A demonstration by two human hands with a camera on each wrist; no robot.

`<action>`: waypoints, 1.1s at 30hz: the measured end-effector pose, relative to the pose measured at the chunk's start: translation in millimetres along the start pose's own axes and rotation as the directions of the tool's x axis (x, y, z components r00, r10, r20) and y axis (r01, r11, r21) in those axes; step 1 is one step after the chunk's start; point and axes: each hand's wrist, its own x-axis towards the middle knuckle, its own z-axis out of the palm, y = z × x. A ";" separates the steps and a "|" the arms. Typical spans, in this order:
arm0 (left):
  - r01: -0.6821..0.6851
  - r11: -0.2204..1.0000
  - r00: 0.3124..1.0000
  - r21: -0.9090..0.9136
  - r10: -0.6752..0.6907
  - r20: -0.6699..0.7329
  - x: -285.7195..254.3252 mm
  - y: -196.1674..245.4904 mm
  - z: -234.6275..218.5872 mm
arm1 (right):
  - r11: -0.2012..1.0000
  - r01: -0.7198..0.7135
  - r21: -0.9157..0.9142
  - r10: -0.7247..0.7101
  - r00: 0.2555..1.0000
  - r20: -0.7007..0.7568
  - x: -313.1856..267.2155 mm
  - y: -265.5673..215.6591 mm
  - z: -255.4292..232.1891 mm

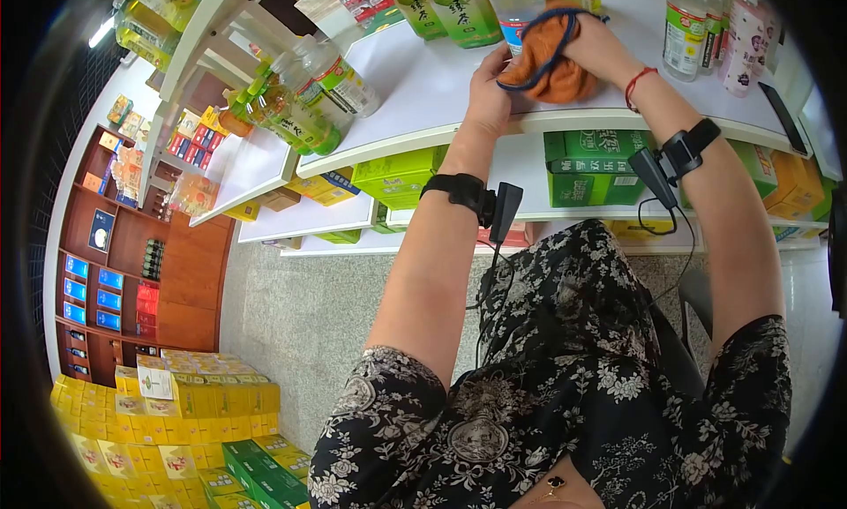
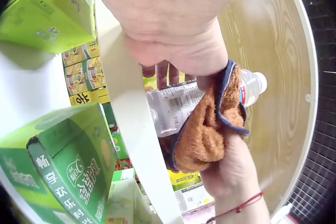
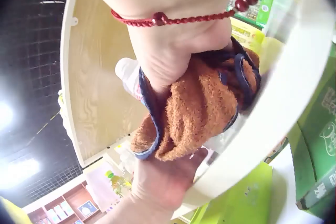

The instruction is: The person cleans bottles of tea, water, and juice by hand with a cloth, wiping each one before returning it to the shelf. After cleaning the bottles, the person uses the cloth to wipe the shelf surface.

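A clear plastic bottle (image 1: 516, 2) with a white cap and a printed label (image 2: 181, 103) stands at the front of the white shelf (image 1: 423, 90). My left hand (image 1: 490, 90) holds it low down, its fingers (image 2: 168, 73) curled behind the label. An orange-brown towel (image 1: 551, 63) with dark blue edging lies bunched against the bottle. It is gripped by my right hand (image 1: 604, 50), whose fingers are mostly hidden in the folds. In the right wrist view the towel (image 3: 202, 106) covers most of the bottle, and my left hand (image 3: 163, 182) is beyond it.
Green tea bottles (image 1: 463, 13) stand behind on the left, and more bottles (image 1: 344, 81) farther left. To the right are a clear bottle (image 1: 684, 33), a pink-white bottle (image 1: 741, 50) and a dark flat strip (image 1: 781, 116). Green cartons (image 1: 600, 169) fill the shelf below.
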 end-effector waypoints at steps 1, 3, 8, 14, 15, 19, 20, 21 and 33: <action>-0.010 0.998 1.000 0.059 0.009 0.003 0.0 1.0 -1.2 | 0.999 -0.004 -0.051 0.005 1.000 0.004 5.5 -20.7 -12.1; -0.017 0.993 1.000 0.117 0.016 0.006 -1.1 2.3 -0.8 | 0.987 0.129 -0.098 -0.134 0.990 -0.049 18.7 -42.1 -18.3; -0.040 0.977 0.999 0.212 0.036 0.024 -2.5 3.6 2.4 | 0.974 -0.004 -0.226 -0.020 0.994 -0.104 41.2 -72.3 -24.3; -0.107 0.956 0.993 0.274 0.093 0.066 8.4 -13.3 -7.1 | 0.941 0.138 -0.310 -0.191 0.970 -0.149 15.3 -22.5 2.0; -0.106 0.956 0.994 0.273 0.092 0.065 7.6 -12.4 -6.9 | 0.981 0.035 -0.193 -0.053 0.995 -0.090 3.7 -15.3 4.8; -0.063 0.983 0.994 0.170 0.047 0.097 13.4 -17.4 -10.6 | 0.994 -0.053 -0.092 0.040 0.989 -0.144 -20.1 38.1 36.5; -0.012 0.986 0.999 0.166 0.005 0.042 11.5 -13.0 -8.5 | 0.994 -0.052 -0.092 0.039 0.989 -0.142 -19.2 36.5 34.8; -0.010 0.986 0.999 0.166 0.004 0.040 8.5 -9.6 -6.3 | 0.990 -0.054 -0.126 0.045 0.996 -0.080 -18.1 35.7 31.9; -0.055 0.962 0.998 0.269 0.043 0.052 4.6 -6.8 -2.1 | 0.944 0.105 -0.311 -0.151 0.980 -0.128 45.8 -59.5 -21.9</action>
